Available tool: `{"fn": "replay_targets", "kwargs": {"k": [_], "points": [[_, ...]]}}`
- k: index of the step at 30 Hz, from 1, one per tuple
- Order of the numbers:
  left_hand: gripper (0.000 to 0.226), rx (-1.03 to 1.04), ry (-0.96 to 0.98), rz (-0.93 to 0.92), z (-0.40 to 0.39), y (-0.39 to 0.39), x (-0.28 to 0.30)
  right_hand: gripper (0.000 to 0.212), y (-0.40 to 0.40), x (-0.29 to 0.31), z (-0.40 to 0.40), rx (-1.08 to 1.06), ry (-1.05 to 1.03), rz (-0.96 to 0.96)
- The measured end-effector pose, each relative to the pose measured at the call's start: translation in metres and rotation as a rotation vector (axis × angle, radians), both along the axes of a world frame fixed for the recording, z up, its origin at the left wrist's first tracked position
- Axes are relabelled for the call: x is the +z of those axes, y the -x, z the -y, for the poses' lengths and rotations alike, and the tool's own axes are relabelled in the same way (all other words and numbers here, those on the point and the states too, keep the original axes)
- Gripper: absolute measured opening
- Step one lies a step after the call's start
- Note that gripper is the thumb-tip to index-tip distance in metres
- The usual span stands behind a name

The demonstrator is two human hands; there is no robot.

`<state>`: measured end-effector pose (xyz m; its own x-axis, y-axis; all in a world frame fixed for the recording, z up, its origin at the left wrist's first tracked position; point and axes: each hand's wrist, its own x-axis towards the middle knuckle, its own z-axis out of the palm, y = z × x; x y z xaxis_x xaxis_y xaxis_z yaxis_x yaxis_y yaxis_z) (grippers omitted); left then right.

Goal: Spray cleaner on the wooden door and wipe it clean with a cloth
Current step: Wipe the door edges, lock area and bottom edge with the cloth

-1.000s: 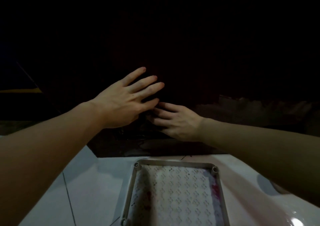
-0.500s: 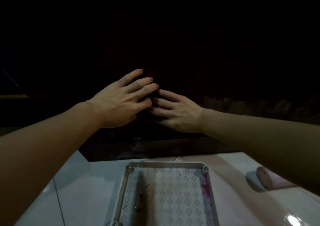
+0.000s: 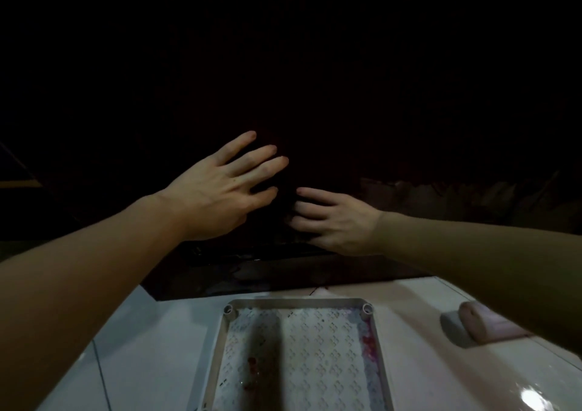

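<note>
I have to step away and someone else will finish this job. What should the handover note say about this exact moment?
Left hand: open, fingers spread, reaching toward the dark door; holds nothing that shows.
Right hand: lower and beside it, fingers partly curled at something dark near the door's bottom; too dim to tell whether that is a cloth.
Things: no spray bottle in view. A white perforated tray lies on the tiled floor below the hands.
Done: cannot tell; the door is too dark to show spray or wiped areas.
Left: find the cleaner, check the door under better light, then spray and wipe.
</note>
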<state>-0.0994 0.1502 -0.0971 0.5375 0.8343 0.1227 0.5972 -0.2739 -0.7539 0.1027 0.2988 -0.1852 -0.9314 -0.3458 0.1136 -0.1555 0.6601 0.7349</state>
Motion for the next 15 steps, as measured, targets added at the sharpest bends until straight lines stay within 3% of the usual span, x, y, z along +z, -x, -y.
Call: {"fn": "replay_targets", "kwargs": {"k": [5,15], "points": [[0.062,-0.008,0.019,0.004,0.005,0.011,-0.003,0.033,0.033,-0.012,0.025,-0.074,-0.034,0.038],[0.062,-0.135,0.016,0.027,-0.027,-0.015,-0.007,0.032,-0.044,-0.021,-0.026,-0.114,-0.127,0.198]]}}
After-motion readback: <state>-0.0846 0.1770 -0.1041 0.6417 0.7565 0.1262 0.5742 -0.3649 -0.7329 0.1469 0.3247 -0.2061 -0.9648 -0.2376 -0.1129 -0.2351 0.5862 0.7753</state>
